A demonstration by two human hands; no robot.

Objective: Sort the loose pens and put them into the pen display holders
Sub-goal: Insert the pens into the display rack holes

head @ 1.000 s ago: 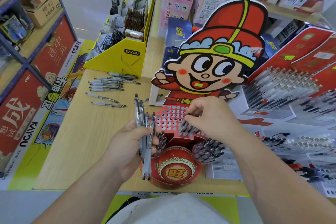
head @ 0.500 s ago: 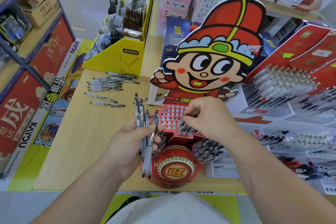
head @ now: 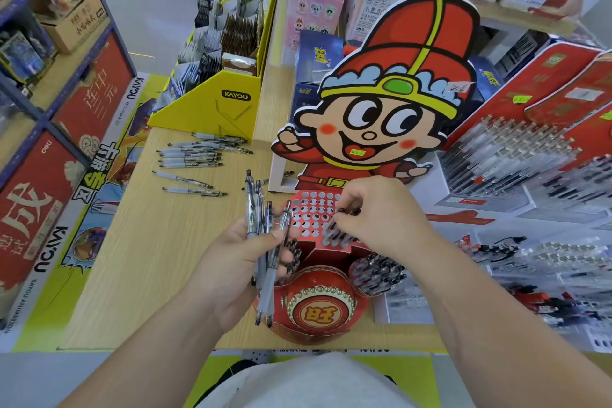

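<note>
Currently right hand (head: pixel 381 215) is pinching a pen (head: pixel 346 211) right over the holder's hole grid (head: pixel 309 214), left hand (head: pixel 231 262) is gripping the spare pen bundle (head: pixel 260 228) near-upright, tips down, just left of it, and more loose pens (head: pixel 192 156) are lying far left.

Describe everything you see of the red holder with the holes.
The red cardboard holder stands at the table's near edge, below a cartoon cutout. Its sloped panel has rows of round holes, mostly empty; dark pens fill some nearer ones, where the right hand pinches one. Its bowl-shaped front bears a gold-studded emblem.
</note>
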